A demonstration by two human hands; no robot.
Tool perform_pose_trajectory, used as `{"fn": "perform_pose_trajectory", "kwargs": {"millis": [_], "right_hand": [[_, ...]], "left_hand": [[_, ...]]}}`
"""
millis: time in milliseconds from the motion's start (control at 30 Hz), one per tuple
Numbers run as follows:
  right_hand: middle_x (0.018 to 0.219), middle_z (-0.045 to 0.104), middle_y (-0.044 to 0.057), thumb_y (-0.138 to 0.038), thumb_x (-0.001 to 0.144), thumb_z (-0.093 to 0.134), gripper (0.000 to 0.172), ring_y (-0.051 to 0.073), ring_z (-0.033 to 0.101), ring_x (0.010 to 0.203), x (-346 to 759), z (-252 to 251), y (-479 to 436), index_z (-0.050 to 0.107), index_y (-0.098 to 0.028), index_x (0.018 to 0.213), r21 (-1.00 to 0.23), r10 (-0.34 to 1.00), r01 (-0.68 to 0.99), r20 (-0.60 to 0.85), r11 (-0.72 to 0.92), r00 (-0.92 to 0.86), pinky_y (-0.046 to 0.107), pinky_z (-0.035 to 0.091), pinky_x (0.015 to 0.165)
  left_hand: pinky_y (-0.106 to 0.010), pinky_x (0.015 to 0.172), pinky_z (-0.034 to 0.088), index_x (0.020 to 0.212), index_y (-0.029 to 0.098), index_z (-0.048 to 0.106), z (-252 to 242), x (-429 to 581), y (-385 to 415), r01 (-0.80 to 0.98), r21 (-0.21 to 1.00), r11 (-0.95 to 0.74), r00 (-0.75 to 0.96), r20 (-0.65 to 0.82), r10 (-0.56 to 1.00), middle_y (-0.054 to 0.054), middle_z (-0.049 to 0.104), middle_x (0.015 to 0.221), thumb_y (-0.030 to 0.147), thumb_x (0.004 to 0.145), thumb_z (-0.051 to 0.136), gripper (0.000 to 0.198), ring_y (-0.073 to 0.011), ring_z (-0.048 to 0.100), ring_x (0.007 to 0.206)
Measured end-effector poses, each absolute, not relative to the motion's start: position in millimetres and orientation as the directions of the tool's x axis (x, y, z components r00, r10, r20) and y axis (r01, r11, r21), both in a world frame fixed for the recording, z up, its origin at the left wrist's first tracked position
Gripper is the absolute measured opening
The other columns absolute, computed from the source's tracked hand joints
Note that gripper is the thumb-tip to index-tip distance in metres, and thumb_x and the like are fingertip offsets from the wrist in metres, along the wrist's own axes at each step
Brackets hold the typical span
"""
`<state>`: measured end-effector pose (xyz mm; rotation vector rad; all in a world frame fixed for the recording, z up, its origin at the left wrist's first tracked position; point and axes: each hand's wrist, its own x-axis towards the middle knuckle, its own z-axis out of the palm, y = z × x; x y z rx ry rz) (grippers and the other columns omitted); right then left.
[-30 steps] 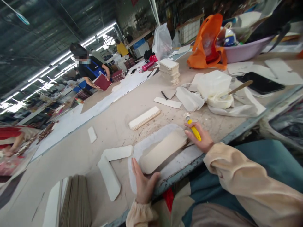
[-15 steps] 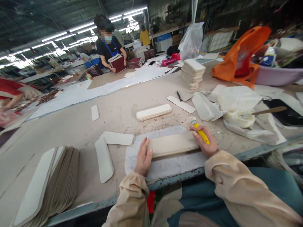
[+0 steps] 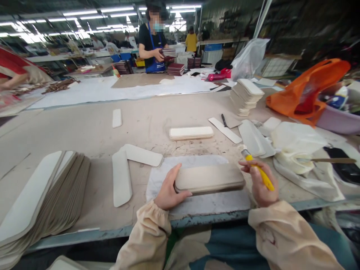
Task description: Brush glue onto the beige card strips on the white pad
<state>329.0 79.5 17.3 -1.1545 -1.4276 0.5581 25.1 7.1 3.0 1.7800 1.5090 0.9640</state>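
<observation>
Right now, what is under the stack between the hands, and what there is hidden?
Under the stack is a white sheet, showing behind it and in front. The left hand touches the stack's left end. The sheet's middle is covered and cannot be seen.

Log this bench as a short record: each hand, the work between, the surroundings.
Left hand: thumb and fingers spread at the left end of the board stack
Right hand: holding a yellow-handled tool
Under board stack: white sheet
Beyond it: narrower pile
Far right: orange bag, purple basin
</observation>
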Motion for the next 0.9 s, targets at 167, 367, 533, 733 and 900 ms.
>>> {"fn": "perform_pose_trajectory", "kwargs": {"millis": [167,367,533,733,900], "right_hand": [[0.061,0.055,0.0,-0.045,0.092,0.049,0.03,0.012,0.048,0.051,301,55,64,0.065,-0.02,0.097,-0.965,0.965,0.037,0.261,0.26,0.02,0.025,0.038,0.048],[0.044,0.037,-0.007,-0.053,0.087,0.053,0.035,0.007,0.029,0.039,241,69,52,0.061,-0.018,0.089,-0.979,0.947,-0.032,-0.185,-0.2,-0.263,0.021,0.02,0.038],[0.055,0.049,-0.003,-0.059,0.075,0.062,0.042,0.005,0.031,0.041,216,72,55,0.063,-0.017,0.08,-0.946,0.921,0.077,-0.326,-0.316,-0.213,0.02,0.02,0.037],[0.052,0.047,-0.003,-0.048,0.082,0.054,0.034,0.008,0.04,0.047,223,68,64,0.066,-0.017,0.079,-0.945,0.943,0.263,-0.252,-0.193,-0.217,0.02,0.026,0.043],[0.048,0.043,-0.005,-0.048,0.081,0.052,0.034,0.009,0.037,0.045,254,76,76,0.066,-0.018,0.079,-0.898,0.965,0.416,-0.22,-0.144,-0.141,0.023,0.026,0.044]], "left_hand": [[-0.051,0.114,0.027,0.147,0.019,0.024,4,25,8,0.52,0.833,-0.19,0.122,0.148,0.981,-0.015,0.042,0.144,0.037,0.067,0.078,0.098,-0.0312,0.038,0.134],[-0.049,0.112,0.03,0.15,0.021,0.014,2,28,8,0.446,0.879,-0.171,0.107,0.138,0.985,-0.013,0.046,0.139,0.031,0.065,0.08,0.108,-0.0288,0.043,0.129],[-0.046,0.109,0.035,0.151,0.019,0.009,2,29,8,0.406,0.905,-0.128,0.081,0.104,0.991,-0.012,0.05,0.135,0.031,0.062,0.081,0.114,-0.0279,0.048,0.124],[-0.044,0.107,0.036,0.151,0.021,0.007,3,30,10,0.46,0.878,-0.136,0.086,0.108,0.99,-0.01,0.053,0.133,0.029,0.065,0.078,0.112,-0.0264,0.05,0.122],[-0.043,0.108,0.036,0.151,0.023,0.006,2,30,11,0.494,0.851,-0.178,0.115,0.139,0.984,-0.009,0.053,0.133,0.029,0.068,0.075,0.108,-0.0252,0.049,0.123]]}}
